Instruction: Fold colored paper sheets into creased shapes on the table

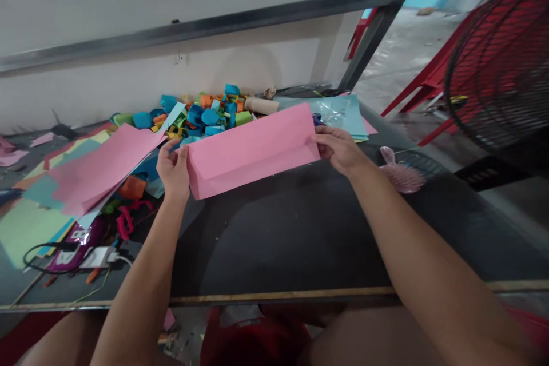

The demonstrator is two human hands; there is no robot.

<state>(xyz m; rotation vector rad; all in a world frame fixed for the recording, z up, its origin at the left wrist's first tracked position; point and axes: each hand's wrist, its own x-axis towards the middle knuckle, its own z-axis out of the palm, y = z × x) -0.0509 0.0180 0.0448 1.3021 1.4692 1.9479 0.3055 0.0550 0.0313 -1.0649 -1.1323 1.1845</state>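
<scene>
A long strip of pink paper (253, 151) is held up above the dark tabletop, with a lengthwise crease near its lower edge. My left hand (174, 168) pinches its left end between thumb and fingers. At the opposite end my right hand (338, 148) grips the paper's edge, its fingertips partly behind the sheet. Behind the strip lies a heap of folded paper pieces (210, 117) in blue, orange, green and yellow. Left of my left hand, loose pink sheets (105, 166) rest on other coloured papers.
A purple device (81, 240), a white adapter (98, 257) and pink scissors-like handles (125, 222) lie at the left. Beyond the heap is a cardboard tube (261, 105). Farther right are light blue sheets (338, 108), a pink hairbrush (403, 174) and a fan (501, 74).
</scene>
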